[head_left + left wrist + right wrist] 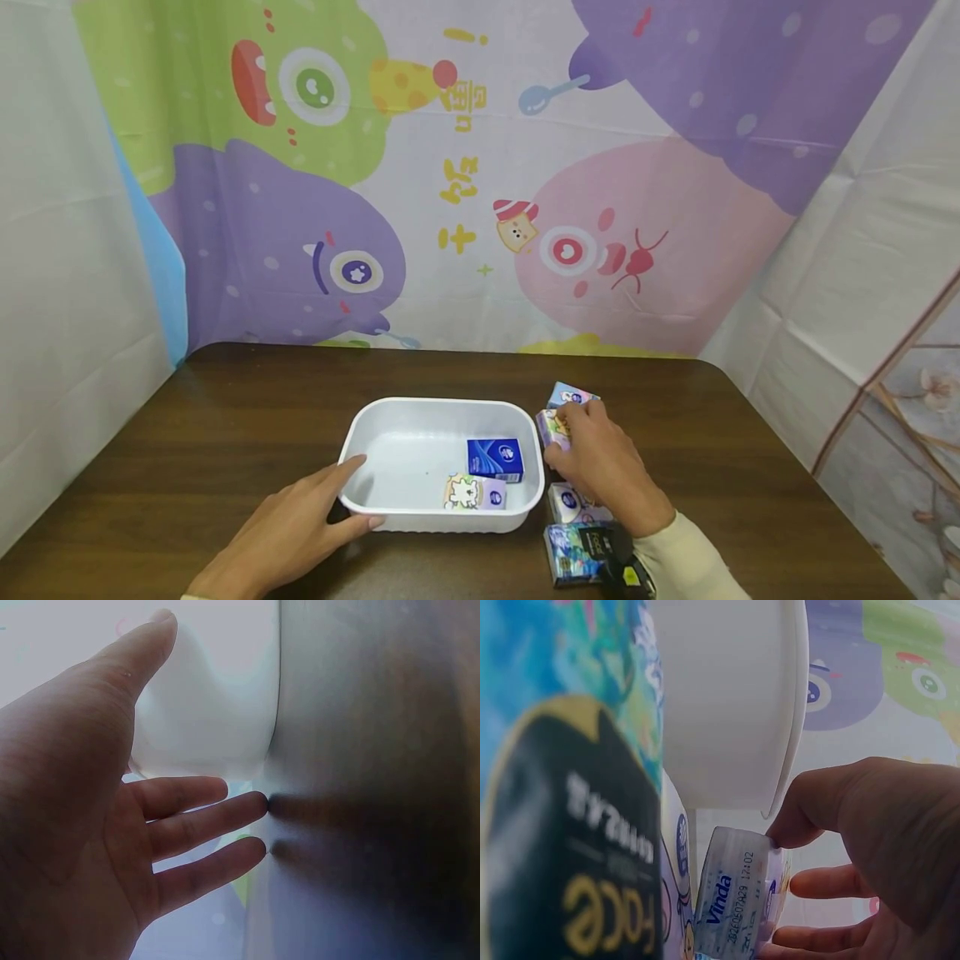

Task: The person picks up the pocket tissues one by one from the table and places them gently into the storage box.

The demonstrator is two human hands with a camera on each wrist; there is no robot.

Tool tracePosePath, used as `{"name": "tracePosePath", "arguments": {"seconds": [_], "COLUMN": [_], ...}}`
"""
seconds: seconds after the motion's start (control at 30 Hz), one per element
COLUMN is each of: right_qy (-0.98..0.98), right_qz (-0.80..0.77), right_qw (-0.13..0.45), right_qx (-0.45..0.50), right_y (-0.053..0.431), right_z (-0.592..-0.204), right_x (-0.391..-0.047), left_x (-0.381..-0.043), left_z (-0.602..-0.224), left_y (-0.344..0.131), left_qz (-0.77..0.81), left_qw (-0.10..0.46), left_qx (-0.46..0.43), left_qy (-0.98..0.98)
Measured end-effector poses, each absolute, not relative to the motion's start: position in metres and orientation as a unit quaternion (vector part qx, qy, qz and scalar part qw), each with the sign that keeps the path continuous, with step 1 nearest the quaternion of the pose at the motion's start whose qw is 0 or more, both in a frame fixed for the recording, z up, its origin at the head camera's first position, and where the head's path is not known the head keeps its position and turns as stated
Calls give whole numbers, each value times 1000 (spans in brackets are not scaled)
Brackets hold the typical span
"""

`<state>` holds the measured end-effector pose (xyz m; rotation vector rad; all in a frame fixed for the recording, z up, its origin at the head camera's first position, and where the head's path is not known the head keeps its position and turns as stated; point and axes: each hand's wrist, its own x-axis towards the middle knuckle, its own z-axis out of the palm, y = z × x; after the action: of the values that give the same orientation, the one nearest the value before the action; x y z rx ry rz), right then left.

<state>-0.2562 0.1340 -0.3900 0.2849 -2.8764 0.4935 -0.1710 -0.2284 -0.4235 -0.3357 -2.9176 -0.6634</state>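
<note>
Purple tissue pack (551,427) between right fingers (829,882), in close pinch; left fingers (210,823) straight, at tub (442,522)

Dark wood-grain table (225,433). On it: white tray (450,522) just left of the right hand (603,450); light-blue pack (570,394) just beyond the grip; white-purple pack (566,502), then blue-green pack (564,552), nearer the person.

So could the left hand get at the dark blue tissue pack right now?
Probably yes: the left hand is at the near left corner of the tub, the top is open, and nothing stands between it and the dark blue tissue pack.
</note>
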Motion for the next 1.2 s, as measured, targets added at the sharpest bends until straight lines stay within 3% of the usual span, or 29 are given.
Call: {"name": "tracePosePath", "arguments": {"seconds": [1.2], "right_qy": [-966], "right_qz": [172], "right_qw": [157], "right_qx": [108], "right_y": [127], "right_z": [-381], "right_x": [-248], "left_x": [-172], "left_z": [-424], "left_y": [-229], "left_qz": [-217], "left_qw": [61], "left_qx": [-112], "left_qy": [-968]}}
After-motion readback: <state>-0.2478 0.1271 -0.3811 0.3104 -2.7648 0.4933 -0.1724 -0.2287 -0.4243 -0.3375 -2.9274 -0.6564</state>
